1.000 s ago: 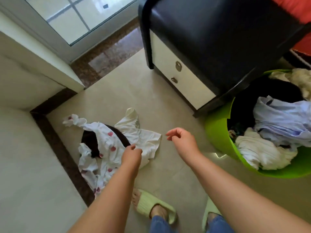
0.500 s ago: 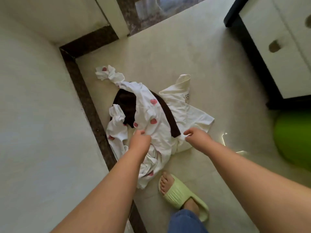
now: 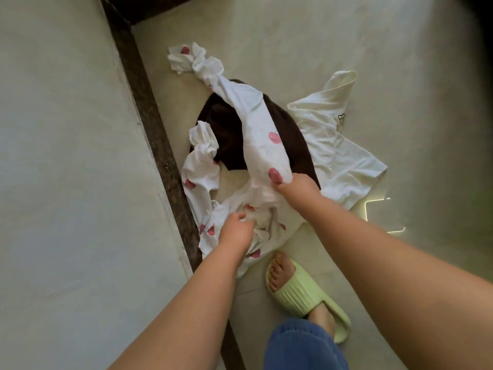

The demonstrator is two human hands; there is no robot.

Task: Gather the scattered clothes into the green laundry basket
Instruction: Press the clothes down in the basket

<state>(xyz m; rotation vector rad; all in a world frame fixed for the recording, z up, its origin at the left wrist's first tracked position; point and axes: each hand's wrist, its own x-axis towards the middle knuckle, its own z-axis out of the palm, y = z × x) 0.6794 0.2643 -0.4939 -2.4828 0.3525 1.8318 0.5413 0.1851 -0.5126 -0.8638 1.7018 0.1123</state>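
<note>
A white garment with pink prints (image 3: 256, 134) lies twisted on the floor over a dark brown garment (image 3: 226, 132). A plain cream shirt (image 3: 336, 145) is spread to their right. My right hand (image 3: 296, 190) grips a bunched fold of the printed garment near its middle. My left hand (image 3: 236, 232) clutches the crumpled lower part of the same garment. The green laundry basket is out of view.
A dark stone skirting strip (image 3: 157, 145) runs along a pale wall (image 3: 66, 169) at the left, right beside the clothes. My foot in a light green slipper (image 3: 306, 295) stands just below the pile. Pale floor tiles (image 3: 400, 62) stretch to the right.
The view swung left and down, away from the basket and cabinet. Both hands reached down onto the pile and took hold of the printed garment, bunching it.
</note>
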